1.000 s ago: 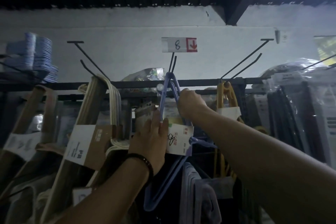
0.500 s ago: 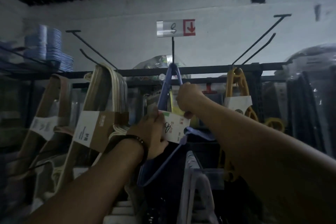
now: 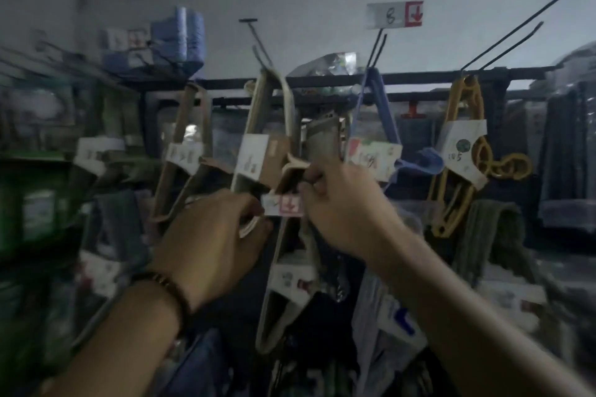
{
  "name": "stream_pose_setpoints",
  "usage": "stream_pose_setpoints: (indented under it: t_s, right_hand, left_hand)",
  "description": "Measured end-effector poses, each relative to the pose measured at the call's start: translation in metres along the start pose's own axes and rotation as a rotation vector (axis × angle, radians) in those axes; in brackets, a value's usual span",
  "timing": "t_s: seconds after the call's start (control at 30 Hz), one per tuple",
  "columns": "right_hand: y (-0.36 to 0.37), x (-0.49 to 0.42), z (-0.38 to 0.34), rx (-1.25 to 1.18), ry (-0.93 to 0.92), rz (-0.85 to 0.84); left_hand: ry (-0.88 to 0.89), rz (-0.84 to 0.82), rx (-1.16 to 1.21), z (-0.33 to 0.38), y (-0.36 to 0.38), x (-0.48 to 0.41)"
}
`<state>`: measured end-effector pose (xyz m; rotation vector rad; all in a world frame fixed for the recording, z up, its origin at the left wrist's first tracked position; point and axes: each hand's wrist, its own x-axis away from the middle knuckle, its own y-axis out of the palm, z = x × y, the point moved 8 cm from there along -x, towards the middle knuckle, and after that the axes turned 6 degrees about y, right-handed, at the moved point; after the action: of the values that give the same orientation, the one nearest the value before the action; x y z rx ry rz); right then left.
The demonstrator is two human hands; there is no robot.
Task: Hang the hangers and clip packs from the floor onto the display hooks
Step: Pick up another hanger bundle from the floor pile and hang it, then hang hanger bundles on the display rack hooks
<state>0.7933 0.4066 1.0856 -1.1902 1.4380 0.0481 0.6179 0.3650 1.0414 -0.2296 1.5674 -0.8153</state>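
Let go of the blue hangers, now hanging from the hook under the sign, right of both hands: likely one pack done. Shifted left since a second ago to the beige pack, left hand pinching a tag, right hand curled at the flap, grip lost in blur.

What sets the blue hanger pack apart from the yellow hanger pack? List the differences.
The blue hanger pack hangs below the sign marked 8; the yellow hanger pack hangs on the hook to its right. The yellow hanger pack has chain-like rings at its right side; the blue hanger pack shows none. Both hang up off the floor, each wrapped in a white label.
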Motion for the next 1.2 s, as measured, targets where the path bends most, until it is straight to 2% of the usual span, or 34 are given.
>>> stream_pose_setpoints:
  t_s: [0.07,0.13,0.23,0.3,0.4,0.57,0.7,0.93,1.07,1.2]
  right_hand:
    - [0.043,0.062,-0.038,-0.121,-0.029,-0.044]
    - [0.102,0.122,-0.071,-0.223,-0.012,-0.16]
    - [0.198,0.213,-0.124,-0.242,0.009,-0.379]
    - [0.259,0.288,-0.163,-0.238,-0.009,-0.591]
    - [0.326,0.4,-0.216,-0.285,-0.051,-0.905]
    - [0.389,0.519,-0.271,-0.295,-0.111,-1.21]
    - [0.426,0.572,-0.301,-0.326,-0.161,-1.384]
    - [0.511,0.609,-0.362,-0.326,-0.299,-1.656]
    - [0.563,0.61,-0.423,-0.333,-0.444,-1.682]
    - [0.615,0.62,-0.486,-0.345,-0.426,-1.708]
  left_hand:
    - [-0.11,-0.022,-0.014,-0.028,-0.016,0.073]
    - [-0.268,-0.112,-0.019,-0.061,-0.021,0.158]
    - [-0.499,-0.285,-0.008,-0.106,-0.018,0.304]
    - [-0.67,-0.424,-0.014,-0.122,-0.017,0.407]
    - [-0.921,-0.586,0.095,-0.126,-0.022,0.56]
    - [-1.293,-0.619,0.143,-0.109,-0.082,0.749]
    - [-1.488,-0.548,0.071,-0.102,-0.121,0.811]
    - [-1.649,-0.517,0.13,-0.141,-0.14,0.841]
    - [-1.704,-0.504,0.13,-0.182,-0.147,0.87]
    - [-1.774,-0.537,0.186,-0.221,-0.168,0.93]
